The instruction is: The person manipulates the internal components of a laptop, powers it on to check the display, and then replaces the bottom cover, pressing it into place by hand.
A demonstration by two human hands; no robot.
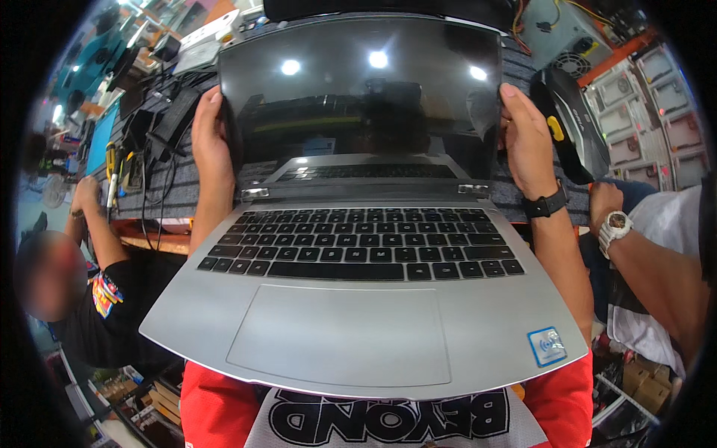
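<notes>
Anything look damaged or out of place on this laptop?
Yes: the metal hinges on the laptop, at both lower corners of the screen, look bare. That seems odd, since hinges are usually covered. Reflections could hide finer screen damage.

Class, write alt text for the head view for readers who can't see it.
Left hand and right hand hold the sides of the dark screen on an open silver laptop. A cluttered bench and other people's arms surround it.
</notes>
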